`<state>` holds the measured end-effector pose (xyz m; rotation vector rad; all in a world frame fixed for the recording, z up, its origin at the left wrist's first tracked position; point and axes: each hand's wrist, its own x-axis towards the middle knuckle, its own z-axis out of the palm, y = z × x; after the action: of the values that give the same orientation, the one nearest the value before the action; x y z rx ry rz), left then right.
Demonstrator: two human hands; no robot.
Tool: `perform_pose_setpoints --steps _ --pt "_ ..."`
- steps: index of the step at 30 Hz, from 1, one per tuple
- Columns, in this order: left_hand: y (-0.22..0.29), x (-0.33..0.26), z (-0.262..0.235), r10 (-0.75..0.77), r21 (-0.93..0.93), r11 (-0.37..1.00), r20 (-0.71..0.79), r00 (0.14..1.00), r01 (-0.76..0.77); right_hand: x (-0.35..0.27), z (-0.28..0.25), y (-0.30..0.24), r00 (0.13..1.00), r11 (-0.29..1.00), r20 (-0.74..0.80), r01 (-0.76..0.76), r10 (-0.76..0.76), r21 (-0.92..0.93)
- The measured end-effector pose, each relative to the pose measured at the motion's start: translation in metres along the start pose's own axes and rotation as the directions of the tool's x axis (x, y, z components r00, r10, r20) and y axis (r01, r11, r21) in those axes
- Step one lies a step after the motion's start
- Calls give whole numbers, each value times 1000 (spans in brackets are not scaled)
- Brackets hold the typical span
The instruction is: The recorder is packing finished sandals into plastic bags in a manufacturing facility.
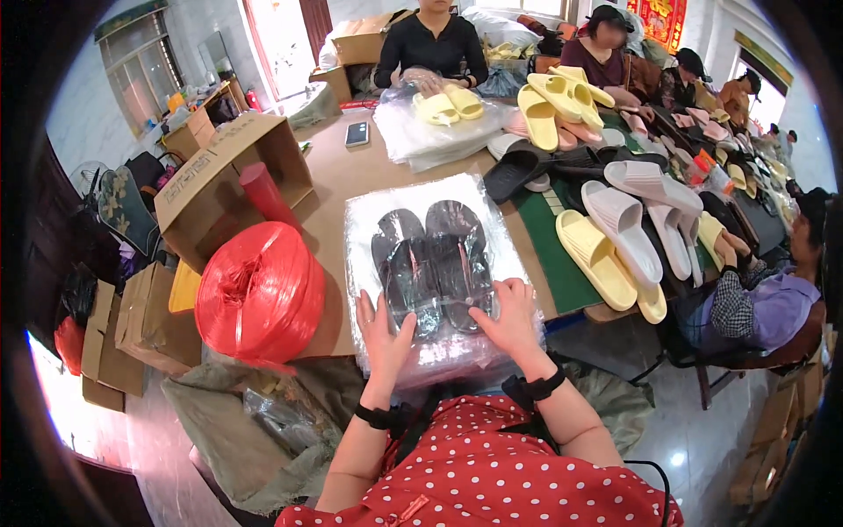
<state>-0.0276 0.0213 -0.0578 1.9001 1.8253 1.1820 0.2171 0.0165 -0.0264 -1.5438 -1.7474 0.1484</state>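
A pair of black slippers [428, 255] lies side by side under clear plastic, on a stack of clear plastic bags [362, 230] at the table's near edge. My left hand [385, 338] rests at the near left of the slippers, fingers spread on the plastic. Opposite it, my right hand [511, 318] lies on the plastic by the right slipper's near end, its thumb stretched toward that slipper. Both hands have their fingers apart, and neither grips anything that I can make out.
Left of the stack stand a large roll of red plastic twine [259, 294] and an open cardboard box [233, 189]. Loose yellow, white and black slippers [622, 228] heap up on the right. A phone [356, 134] lies farther back. Across the table a person handles yellow slippers [450, 104]; others sit along the right.
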Motion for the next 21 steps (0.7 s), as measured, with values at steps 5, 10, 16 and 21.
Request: perform_pose_setpoints --steps 5,10,16,21 --pt "-2 -6 -6 42 -105 993 -59 997 -48 -3 -1 -17 998 945 -51 -16 34 327" --pt "17 -1 -24 -57 -601 799 -131 990 -33 -5 -14 -38 969 624 188 -246 159 742" --pt "50 -7 -46 -215 -926 369 1 977 82 -3 -29 -49 991 680 16 -104 134 725" --pt "57 -15 -51 -212 -921 -21 384 899 388 -8 -18 -54 987 738 -51 -78 151 671"
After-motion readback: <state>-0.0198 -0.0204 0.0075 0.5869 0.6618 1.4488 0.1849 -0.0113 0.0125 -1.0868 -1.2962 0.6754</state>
